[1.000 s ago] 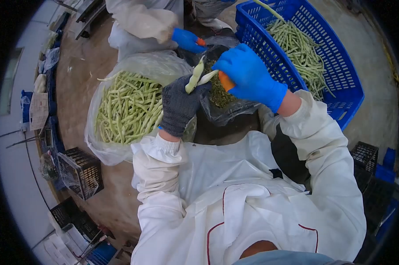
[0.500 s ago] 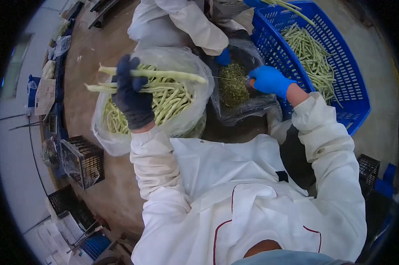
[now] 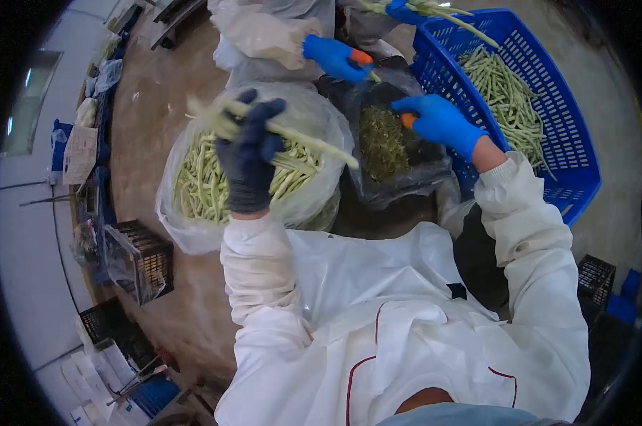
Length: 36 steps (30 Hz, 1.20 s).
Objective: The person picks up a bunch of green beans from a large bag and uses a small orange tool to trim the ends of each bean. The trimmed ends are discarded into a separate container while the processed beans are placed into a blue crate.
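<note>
My left hand (image 3: 250, 153), in a dark glove, is closed around green beans (image 3: 314, 142) above an open clear plastic bag (image 3: 166, 202) full of them. One bean sticks out to the right, past my fingers; the ends on the left are smeared by motion. My right hand (image 3: 445, 128), in a blue glove, is closed on a small knife with an orange handle (image 3: 407, 120); its blade is hard to make out. Below and left of that hand stands a plastic-lined container (image 3: 434, 181) with green trimmings (image 3: 383, 142) in it.
A blue crate (image 3: 584, 170) with cut beans (image 3: 502, 92) stands at my right. Across from me, a co-worker's blue-gloved hand (image 3: 335, 58) holds an orange-handled tool, and another gloved hand (image 3: 404, 11) holds beans over the crate. A black crate (image 3: 147, 259) sits on the floor at left.
My left hand has shifted right with the beans, which now tilt down to the right. My right hand has turned slightly. The co-worker's hand has lifted away from the trimmings.
</note>
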Each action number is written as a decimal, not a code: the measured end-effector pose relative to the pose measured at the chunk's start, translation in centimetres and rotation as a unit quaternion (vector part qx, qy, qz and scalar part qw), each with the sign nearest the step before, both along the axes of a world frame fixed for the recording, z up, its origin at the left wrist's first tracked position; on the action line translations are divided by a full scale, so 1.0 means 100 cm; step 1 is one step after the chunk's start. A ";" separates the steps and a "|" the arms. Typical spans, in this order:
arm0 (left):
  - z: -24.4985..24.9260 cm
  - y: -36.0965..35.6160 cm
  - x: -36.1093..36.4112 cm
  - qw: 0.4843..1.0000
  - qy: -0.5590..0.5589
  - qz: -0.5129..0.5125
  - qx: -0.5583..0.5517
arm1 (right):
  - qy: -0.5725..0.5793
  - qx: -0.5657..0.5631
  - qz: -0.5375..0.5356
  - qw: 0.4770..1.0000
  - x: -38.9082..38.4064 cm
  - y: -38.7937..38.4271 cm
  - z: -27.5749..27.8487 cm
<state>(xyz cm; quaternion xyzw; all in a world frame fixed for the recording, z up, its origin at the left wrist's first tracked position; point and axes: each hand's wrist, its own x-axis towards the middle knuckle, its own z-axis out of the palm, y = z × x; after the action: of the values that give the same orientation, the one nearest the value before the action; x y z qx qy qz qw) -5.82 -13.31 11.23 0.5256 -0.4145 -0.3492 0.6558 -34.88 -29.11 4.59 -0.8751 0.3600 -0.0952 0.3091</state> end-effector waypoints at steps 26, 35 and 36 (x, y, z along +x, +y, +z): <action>-0.059 -0.011 -0.067 0.933 -0.307 -0.178 0.069 | -0.171 0.021 0.142 0.975 0.009 0.042 0.051; -0.004 -0.005 -0.046 0.991 0.063 -0.100 0.056 | -0.086 0.070 0.001 0.994 0.014 0.032 0.037; -0.002 -0.005 -0.039 0.993 0.087 -0.076 0.017 | -0.049 0.056 0.003 0.997 0.011 0.027 0.029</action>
<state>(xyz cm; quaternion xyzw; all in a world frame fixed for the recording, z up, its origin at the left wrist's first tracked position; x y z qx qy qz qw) -9.76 -13.80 10.99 0.4709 -0.3886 -0.4496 0.6520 -33.73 -26.41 7.48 -0.8520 0.3465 -0.1164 0.3747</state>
